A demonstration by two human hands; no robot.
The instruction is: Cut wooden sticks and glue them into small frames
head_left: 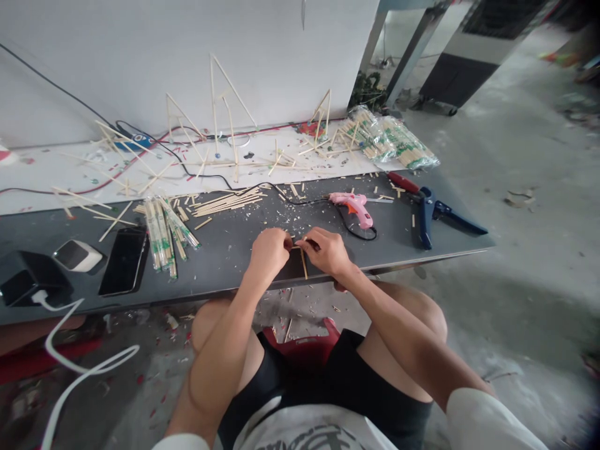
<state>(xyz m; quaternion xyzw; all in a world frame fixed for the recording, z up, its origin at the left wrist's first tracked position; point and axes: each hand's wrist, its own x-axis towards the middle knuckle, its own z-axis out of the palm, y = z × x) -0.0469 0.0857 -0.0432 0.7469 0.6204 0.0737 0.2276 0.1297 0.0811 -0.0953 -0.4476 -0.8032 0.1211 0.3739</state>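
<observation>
While your left hand (270,250) and right hand (327,251) both pinch the thin stick (304,267) at the worktop (225,262) edge, keep your grips close and the stick braced.

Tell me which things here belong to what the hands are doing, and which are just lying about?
In use: left hand and right hand, together pinching a wooden stick; loose sticks; probably the pink glue gun; stick frames.
Lying about: phone; blue cutter; bagged sticks; white cable.
</observation>
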